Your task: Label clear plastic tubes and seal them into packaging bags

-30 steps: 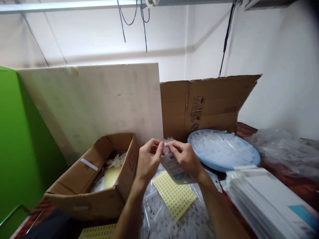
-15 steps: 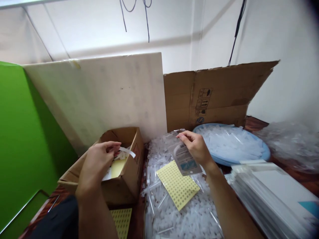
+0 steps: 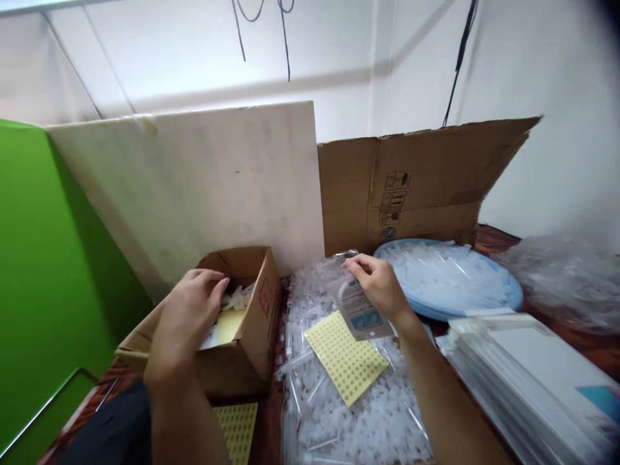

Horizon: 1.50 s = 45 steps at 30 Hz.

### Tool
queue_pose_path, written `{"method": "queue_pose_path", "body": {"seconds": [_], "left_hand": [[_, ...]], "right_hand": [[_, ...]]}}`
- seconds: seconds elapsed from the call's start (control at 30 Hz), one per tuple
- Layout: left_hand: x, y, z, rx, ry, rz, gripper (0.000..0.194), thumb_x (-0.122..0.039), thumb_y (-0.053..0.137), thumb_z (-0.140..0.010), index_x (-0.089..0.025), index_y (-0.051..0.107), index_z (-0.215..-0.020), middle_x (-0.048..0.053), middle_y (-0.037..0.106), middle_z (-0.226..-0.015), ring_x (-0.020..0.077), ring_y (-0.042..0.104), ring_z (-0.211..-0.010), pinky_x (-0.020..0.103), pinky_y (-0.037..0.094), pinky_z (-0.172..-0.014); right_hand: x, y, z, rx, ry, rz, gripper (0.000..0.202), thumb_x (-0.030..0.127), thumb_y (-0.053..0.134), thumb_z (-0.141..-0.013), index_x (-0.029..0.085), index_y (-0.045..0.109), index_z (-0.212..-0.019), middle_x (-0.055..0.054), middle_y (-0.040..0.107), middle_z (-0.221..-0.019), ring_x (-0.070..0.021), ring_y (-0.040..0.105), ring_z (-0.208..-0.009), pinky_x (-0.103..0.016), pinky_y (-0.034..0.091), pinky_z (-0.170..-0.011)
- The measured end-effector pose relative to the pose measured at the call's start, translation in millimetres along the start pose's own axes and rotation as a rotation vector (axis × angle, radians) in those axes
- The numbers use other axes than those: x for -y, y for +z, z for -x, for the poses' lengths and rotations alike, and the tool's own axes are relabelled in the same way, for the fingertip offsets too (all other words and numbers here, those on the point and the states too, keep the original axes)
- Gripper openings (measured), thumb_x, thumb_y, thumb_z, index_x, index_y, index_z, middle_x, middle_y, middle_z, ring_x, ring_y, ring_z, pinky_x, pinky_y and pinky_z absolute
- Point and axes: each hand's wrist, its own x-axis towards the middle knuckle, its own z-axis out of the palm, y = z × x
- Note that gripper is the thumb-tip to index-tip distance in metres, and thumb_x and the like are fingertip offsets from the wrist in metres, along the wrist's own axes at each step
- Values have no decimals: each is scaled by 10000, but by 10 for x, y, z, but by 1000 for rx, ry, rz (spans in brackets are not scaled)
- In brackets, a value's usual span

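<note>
My right hand pinches the top edge of a small clear plastic bag with grey and blue print, which hangs over the sticker sheet. My left hand is above the cardboard box, its thumb and fingers apart and nothing seen between them. Inside that box lie white strips and a yellow sheet. Beneath the bag, a yellow sheet of round stickers rests on a heap of small clear plastic parts.
A blue basin full of translucent pieces stands at the back right. In front of it is a stack of flat bags. Crumpled clear plastic lies far right. Another sticker sheet is by the box. A cardboard panel stands behind.
The white strip that was in my left hand has left it and can no longer be picked out. Those fingers have parted and shifted slightly left. My right hand keeps its hold on the bag.
</note>
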Motion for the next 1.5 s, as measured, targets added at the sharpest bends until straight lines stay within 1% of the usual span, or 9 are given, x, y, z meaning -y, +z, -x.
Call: {"method": "queue_pose_path", "body": {"seconds": [0.17,0.27,0.4,0.6,0.8,1.0,1.2,1.37,1.5], "left_hand": [[-867,537,265,337,307,399,227,-391,638,-936,-255,784,-1045,64,797,-1001,237,751,-867,329,602,-738],[-1177,966,360,283,378,544,343,-331,646,-951,-223,676,-1275,127,717,-1283,272,701,-1139,399,578,-947],[-1196,1260,282,163,245,770,300,-355,545,-1012,-202,643,-1252,120,722,-1229,243,689,-1123,385,538,-986],[-963,1338,175,216,-10,1002,439,-534,506,-1001,-149,681,-883,19,663,-739,141,583,-642,218,468,-563],[-922,1382,145,138,-36,1101,335,-474,718,-879,-172,727,-1022,48,731,-884,163,658,-781,231,517,-679],[-853,1411,119,-10,-121,1100,285,-430,835,-780,-179,816,-913,-13,632,-612,107,490,-542,217,394,-525],[-845,1340,82,-11,-5,1321,172,-356,833,-802,-186,802,-797,60,725,-957,174,667,-917,278,523,-856],[-916,1242,87,109,-91,1476,127,-309,852,-777,-193,818,-814,105,640,-1376,262,646,-1193,386,516,-1022],[-972,1259,108,89,-198,1529,197,-284,900,-709,-175,832,-859,118,757,-1176,235,710,-1072,361,535,-1013]], "right_hand": [[20,145,18,-248,78,20,422,552,615,-923,162,777,-905,-122,781,-844,-284,724,-810,-346,517,-710],[152,224,73,-212,104,-167,554,647,526,-949,154,774,-998,-150,786,-918,-286,738,-860,-364,563,-749],[267,290,103,-54,89,-386,597,633,393,-1011,165,763,-1029,-151,774,-1042,-253,737,-974,-379,591,-872],[137,237,17,-182,68,-241,409,507,715,-869,162,727,-1089,-114,750,-990,-209,675,-786,-304,563,-652],[113,142,27,-155,38,-282,232,401,734,-873,173,763,-904,-36,717,-755,-141,595,-573,-261,483,-539],[138,147,40,-149,18,-382,214,396,757,-864,185,723,-863,-31,724,-727,-194,708,-641,-306,587,-614],[189,115,58,-98,-125,-425,144,359,784,-859,217,765,-869,-66,764,-964,-216,726,-886,-343,587,-825],[159,115,47,-163,-227,-459,88,287,775,-871,233,759,-804,-63,723,-1084,-214,682,-1025,-337,563,-882],[54,157,21,-227,-145,-534,134,300,817,-831,210,734,-776,-69,655,-1205,-207,688,-1013,-329,565,-863]]}}
